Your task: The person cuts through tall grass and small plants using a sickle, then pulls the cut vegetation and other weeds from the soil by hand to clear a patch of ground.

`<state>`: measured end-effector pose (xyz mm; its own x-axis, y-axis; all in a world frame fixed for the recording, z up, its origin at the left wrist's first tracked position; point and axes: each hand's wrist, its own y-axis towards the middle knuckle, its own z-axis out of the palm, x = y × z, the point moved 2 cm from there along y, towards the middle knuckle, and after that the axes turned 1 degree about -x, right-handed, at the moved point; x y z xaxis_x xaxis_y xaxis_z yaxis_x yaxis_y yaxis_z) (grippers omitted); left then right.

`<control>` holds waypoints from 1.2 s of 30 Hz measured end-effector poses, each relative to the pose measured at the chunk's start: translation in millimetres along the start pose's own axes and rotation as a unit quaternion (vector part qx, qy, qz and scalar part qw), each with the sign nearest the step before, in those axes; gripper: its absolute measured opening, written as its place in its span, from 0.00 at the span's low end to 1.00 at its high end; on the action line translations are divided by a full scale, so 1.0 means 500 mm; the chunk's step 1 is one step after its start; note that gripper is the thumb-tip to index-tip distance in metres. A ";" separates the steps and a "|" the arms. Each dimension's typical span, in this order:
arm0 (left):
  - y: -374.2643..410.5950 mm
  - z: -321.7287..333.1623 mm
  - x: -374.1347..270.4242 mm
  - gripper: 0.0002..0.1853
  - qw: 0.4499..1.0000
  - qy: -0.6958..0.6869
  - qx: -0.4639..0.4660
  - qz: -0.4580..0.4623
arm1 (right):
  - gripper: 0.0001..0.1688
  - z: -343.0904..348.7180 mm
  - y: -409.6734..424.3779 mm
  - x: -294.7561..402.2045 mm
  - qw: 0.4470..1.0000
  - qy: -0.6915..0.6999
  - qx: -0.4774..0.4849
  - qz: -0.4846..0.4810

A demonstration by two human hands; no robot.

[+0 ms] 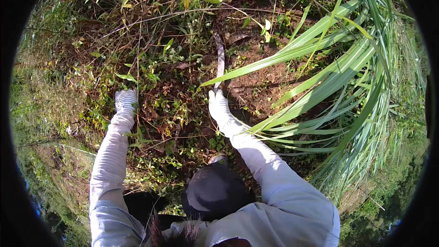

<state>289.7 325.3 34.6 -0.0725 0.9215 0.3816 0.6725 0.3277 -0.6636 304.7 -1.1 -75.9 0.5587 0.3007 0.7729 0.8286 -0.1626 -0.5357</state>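
Note:
My right hand (pixel 217 101), in a pale striped glove, grips a curved metal blade (pixel 220 56), perhaps a sickle; the handle is hidden in the glove. The blade points away from me over bare soil and low weeds, its tip bending slightly left. A long green grass leaf (pixel 247 70) crosses the blade near its base. To the left, my gloved left hand (pixel 126 101) is down among low leafy weeds (pixel 151 72). Its fingers curl out of sight, so whether they hold anything cannot be told. A thin upright stem (pixel 138 58) runs beside it.
A big clump of long-bladed grass (pixel 374 75) arches in from the right, over my right forearm. Reddish-brown soil (pixel 264 82) shows beyond my right hand. Dry stems (pixel 178 14) tangle across the far side. My dark-clothed knee (pixel 216 192) is bent below my hands.

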 end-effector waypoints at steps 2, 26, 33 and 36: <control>-0.029 -0.010 0.025 0.15 1.000 -0.004 -0.018 0.019 | 0.15 -0.034 -0.070 0.034 0.987 -0.133 0.084 -0.017; 0.129 -0.433 -0.264 0.20 0.981 -0.001 -0.165 0.101 | 0.23 -0.102 0.020 0.177 0.946 -0.301 0.111 -0.049; 0.051 -0.154 -0.142 0.15 0.929 0.118 -0.202 0.287 | 0.28 -0.165 -0.281 -0.138 0.929 -0.291 0.214 -0.077; -0.110 -0.096 -0.068 0.11 0.910 0.025 -0.292 0.294 | 0.25 -0.211 -0.383 -0.079 0.937 -0.223 0.263 -0.057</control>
<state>290.7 265.9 89.1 0.4506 0.8860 0.1092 0.8614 -0.3994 -0.3138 127.5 -81.1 31.9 0.3004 0.6704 0.6785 0.6846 0.3437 -0.6427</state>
